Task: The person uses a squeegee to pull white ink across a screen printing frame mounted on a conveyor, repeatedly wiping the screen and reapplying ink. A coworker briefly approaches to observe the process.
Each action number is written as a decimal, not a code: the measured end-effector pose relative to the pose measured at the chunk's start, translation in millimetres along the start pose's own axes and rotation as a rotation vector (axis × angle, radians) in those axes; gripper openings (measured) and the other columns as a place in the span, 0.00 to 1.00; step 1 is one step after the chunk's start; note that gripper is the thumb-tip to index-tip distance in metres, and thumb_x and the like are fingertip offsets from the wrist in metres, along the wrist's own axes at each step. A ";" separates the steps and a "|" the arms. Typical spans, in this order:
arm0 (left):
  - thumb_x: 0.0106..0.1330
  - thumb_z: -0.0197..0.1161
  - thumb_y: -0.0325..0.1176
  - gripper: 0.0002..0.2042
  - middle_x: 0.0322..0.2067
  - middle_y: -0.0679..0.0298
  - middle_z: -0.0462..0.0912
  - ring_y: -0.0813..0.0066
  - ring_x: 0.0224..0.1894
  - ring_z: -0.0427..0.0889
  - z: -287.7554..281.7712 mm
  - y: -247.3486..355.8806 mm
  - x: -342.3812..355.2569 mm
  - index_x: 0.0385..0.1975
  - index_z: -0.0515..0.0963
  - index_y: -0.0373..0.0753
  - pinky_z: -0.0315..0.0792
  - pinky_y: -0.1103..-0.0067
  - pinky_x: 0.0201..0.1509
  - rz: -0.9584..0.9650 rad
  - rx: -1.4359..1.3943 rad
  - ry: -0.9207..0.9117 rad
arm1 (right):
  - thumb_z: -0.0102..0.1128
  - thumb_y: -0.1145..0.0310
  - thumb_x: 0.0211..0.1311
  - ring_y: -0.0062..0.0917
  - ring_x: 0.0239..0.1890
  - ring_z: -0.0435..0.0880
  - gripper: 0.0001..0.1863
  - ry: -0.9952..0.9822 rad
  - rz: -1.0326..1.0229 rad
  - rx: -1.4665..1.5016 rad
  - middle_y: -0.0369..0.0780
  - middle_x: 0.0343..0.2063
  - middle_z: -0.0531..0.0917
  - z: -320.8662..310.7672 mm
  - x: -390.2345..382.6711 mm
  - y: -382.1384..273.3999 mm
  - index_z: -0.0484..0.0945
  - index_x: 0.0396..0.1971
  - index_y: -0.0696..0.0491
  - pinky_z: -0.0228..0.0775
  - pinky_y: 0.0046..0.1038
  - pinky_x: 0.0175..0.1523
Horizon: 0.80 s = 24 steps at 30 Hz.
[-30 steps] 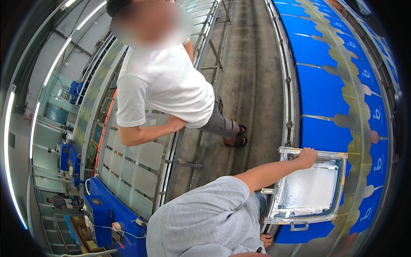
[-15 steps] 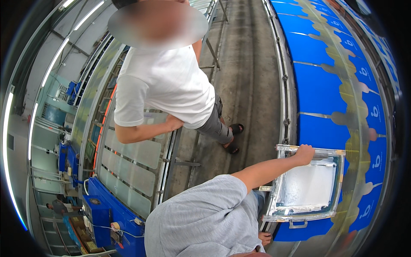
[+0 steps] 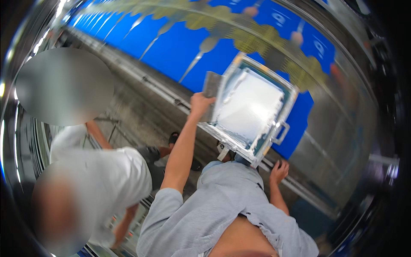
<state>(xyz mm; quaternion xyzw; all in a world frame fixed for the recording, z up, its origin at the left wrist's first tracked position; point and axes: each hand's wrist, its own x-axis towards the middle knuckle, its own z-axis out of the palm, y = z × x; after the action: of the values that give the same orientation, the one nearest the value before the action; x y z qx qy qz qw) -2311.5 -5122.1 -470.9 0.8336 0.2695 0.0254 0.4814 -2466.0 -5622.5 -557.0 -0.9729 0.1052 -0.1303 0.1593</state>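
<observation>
A screen-printing frame (image 3: 287,106) with pale metal sides lies over the blue sheets (image 3: 295,128). White ink (image 3: 252,100) covers most of its mesh. At the frame's left side, my left hand (image 3: 201,105) is closed on a grey flat blade-like piece (image 3: 212,83), partly hidden by the fingers. My right hand (image 3: 279,172) is at the table's near rail, just right of the frame's near corner, its fingers apart and nothing seen in them. A metal handle (image 3: 281,132) juts from the frame's right side.
Blue sheets with pale print and yellowish rounded shapes (image 3: 214,19) run along the long table. Its metal rail (image 3: 147,81) borders the near side. A person in a white shirt (image 3: 115,171) stands at my left. Bare grey tabletop (image 3: 338,115) shows at right.
My view has turned, bringing the frame toward the middle. My left hand was on the frame's edge; now it grips the grey piece. My right hand shows more fully at the rail.
</observation>
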 end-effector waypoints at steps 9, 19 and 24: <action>0.62 0.74 0.40 0.23 0.42 0.64 0.84 0.72 0.40 0.82 -12.6 5.7 36.6 0.52 0.80 0.34 0.75 0.71 0.45 -0.208 -0.569 -0.176 | 0.65 0.64 0.63 0.30 0.33 0.83 0.23 -0.089 0.309 0.653 0.43 0.32 0.85 7.0 152.9 -84.3 0.77 0.55 0.59 0.75 0.32 0.42; 0.66 0.69 0.43 0.26 0.47 0.57 0.84 0.61 0.45 0.85 7.5 1.9 52.4 0.57 0.74 0.31 0.81 0.64 0.49 -0.498 -0.600 -0.398 | 0.61 0.60 0.60 0.47 0.39 0.86 0.15 -0.179 0.657 0.565 0.50 0.34 0.87 24.5 177.8 -136.9 0.85 0.36 0.56 0.77 0.41 0.44; 0.69 0.66 0.41 0.24 0.50 0.57 0.82 0.62 0.48 0.84 36.4 50.9 21.8 0.59 0.72 0.31 0.80 0.65 0.52 -0.344 -0.753 -0.426 | 0.58 0.60 0.63 0.50 0.41 0.85 0.13 -0.021 0.514 0.543 0.52 0.35 0.86 8.8 221.3 -79.0 0.84 0.35 0.54 0.76 0.44 0.46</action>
<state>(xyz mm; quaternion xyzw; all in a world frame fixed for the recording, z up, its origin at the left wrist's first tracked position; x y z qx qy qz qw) -2260.3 -5160.4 -453.5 0.5307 0.2711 -0.1305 0.7924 -2241.7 -5601.2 -489.8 -0.8383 0.3061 -0.0991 0.4402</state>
